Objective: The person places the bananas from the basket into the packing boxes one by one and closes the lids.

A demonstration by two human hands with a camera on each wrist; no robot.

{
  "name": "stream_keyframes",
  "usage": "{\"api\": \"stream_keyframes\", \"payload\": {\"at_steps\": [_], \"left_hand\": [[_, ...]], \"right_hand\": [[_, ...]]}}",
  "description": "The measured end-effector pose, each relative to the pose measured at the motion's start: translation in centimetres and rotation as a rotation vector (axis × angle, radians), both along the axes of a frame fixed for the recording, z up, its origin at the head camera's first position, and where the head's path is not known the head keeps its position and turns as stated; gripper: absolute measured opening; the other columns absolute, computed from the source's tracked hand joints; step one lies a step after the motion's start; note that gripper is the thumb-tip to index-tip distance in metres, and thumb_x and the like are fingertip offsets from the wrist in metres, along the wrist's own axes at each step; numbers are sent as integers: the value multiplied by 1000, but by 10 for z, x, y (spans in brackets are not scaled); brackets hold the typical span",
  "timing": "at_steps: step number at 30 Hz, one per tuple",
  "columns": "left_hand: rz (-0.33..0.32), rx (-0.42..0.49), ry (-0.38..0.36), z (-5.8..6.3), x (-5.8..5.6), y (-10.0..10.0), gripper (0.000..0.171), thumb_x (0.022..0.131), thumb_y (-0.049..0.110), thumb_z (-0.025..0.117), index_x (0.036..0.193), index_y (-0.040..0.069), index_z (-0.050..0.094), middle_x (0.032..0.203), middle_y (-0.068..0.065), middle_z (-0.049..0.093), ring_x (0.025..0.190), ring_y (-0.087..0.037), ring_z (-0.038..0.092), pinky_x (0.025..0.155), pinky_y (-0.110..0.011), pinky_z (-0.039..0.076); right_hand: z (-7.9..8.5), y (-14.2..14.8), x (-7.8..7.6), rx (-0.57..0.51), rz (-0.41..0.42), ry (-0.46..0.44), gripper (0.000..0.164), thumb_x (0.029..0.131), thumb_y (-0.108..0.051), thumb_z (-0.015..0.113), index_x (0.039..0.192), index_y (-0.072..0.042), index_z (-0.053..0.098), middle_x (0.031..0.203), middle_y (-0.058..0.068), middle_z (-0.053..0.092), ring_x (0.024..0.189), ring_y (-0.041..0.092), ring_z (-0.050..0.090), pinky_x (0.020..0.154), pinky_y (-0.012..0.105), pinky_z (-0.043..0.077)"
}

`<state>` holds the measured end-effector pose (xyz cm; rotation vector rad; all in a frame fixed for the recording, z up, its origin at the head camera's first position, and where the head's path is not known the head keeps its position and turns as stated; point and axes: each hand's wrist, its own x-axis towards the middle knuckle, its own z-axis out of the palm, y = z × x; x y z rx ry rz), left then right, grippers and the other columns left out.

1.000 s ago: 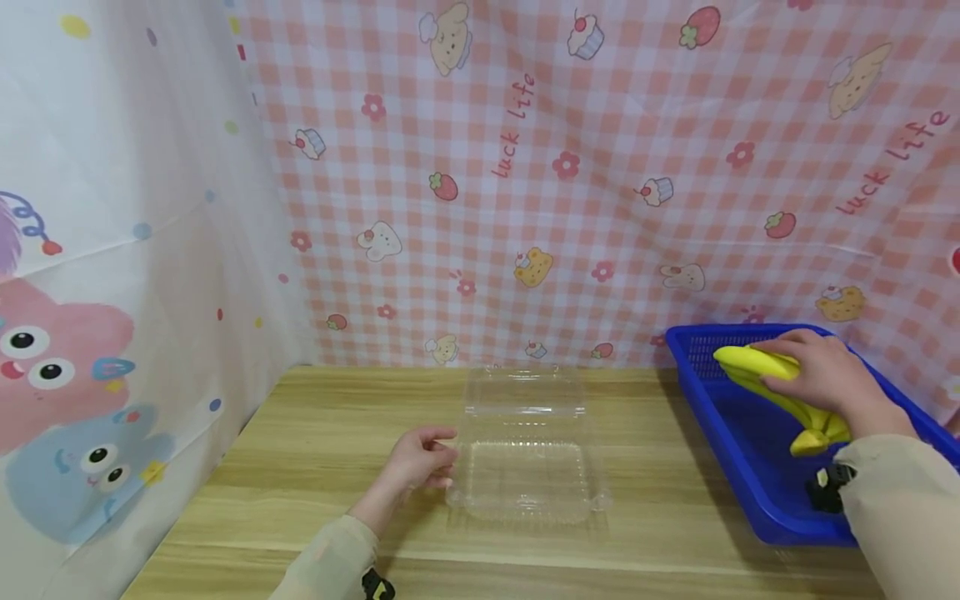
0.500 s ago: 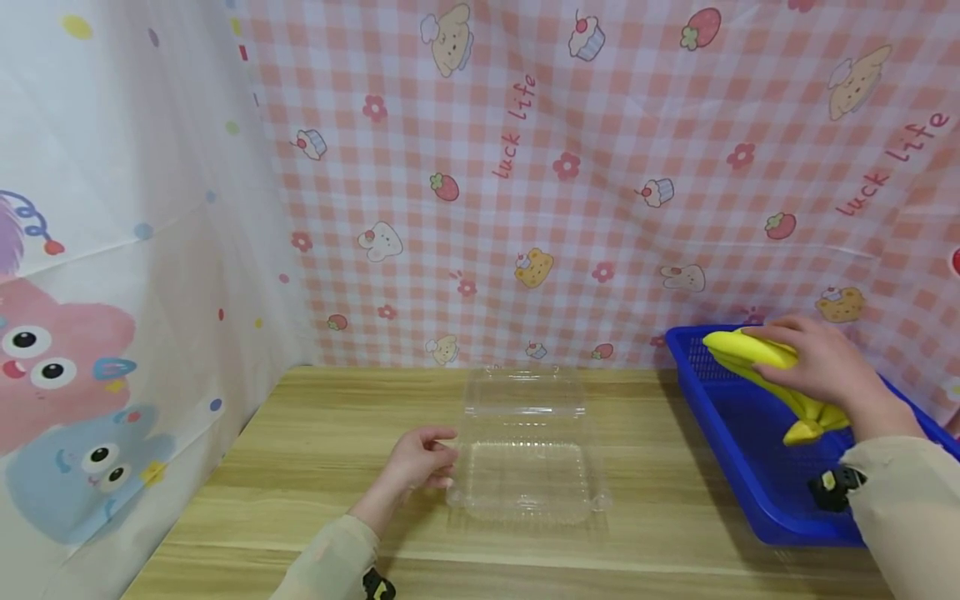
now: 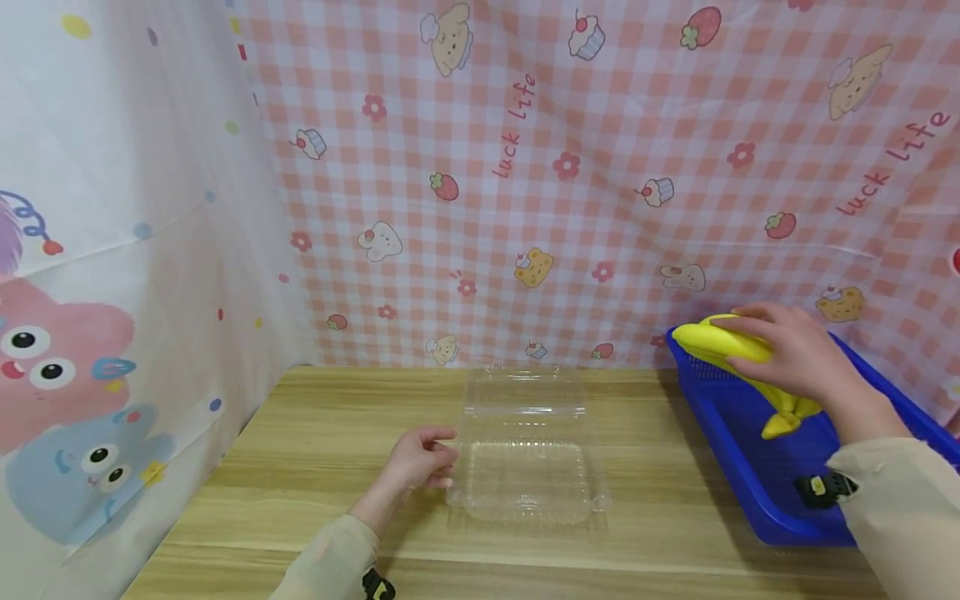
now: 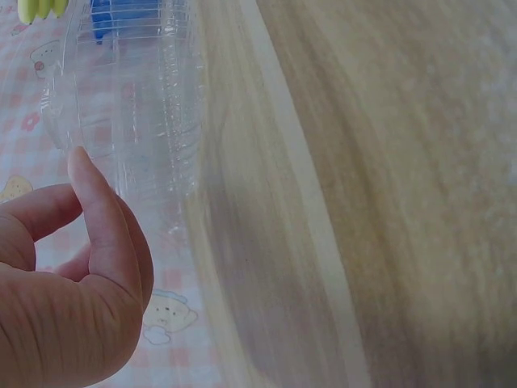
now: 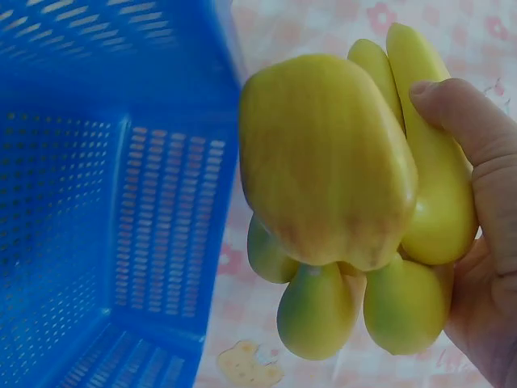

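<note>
A bunch of yellow bananas [image 3: 723, 342] is gripped in my right hand [image 3: 798, 354], above the far part of the blue basket [image 3: 720, 442]. In the right wrist view the thumb lies along one banana [image 5: 432, 162], and the thick stem end [image 5: 327, 162] faces the camera. My left hand [image 3: 420, 458] is at the left side of a clear plastic clamshell box [image 3: 528, 475], whose lid is folded back. Its fingers are loosely bent. The left wrist view has a fingertip [image 4: 78, 158] at the clear box's edge [image 4: 121, 121]; whether it touches cannot be told.
The wooden table [image 3: 322, 467] carries the box and the basket. A pink checked cloth [image 3: 480, 208] hangs behind it, and a white printed cloth [image 3: 180, 292] hangs at the left.
My right hand has lifted the bananas a little and moved them left toward the basket's far left corner. My left hand and the clear box have stayed in place.
</note>
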<state>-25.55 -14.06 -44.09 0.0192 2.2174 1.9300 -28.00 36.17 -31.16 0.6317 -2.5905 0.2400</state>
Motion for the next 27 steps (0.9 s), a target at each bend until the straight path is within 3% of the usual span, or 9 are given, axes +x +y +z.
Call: {"api": "stream_keyframes", "payload": {"at_steps": [7,27], "left_hand": [[4,4,-2,-1,0,0,42,91,-6,64,131,-12,54,83,-8,57,65,-14,59,53,-23,57],[0,-9,-8,1,0,0,41,91,-6,63,131,-12,53,83,-8,55,66,-15,58,54,-23,58]], "right_hand": [[6,-16,4,-17,118,83,55,72,-10,86,123,-6,67,121,22,56,103,45,50,84,62,39],[10,-73,9,-38,307,210,53,67,-11,87,118,-11,71,121,20,59,102,43,52,80,58,44]]}}
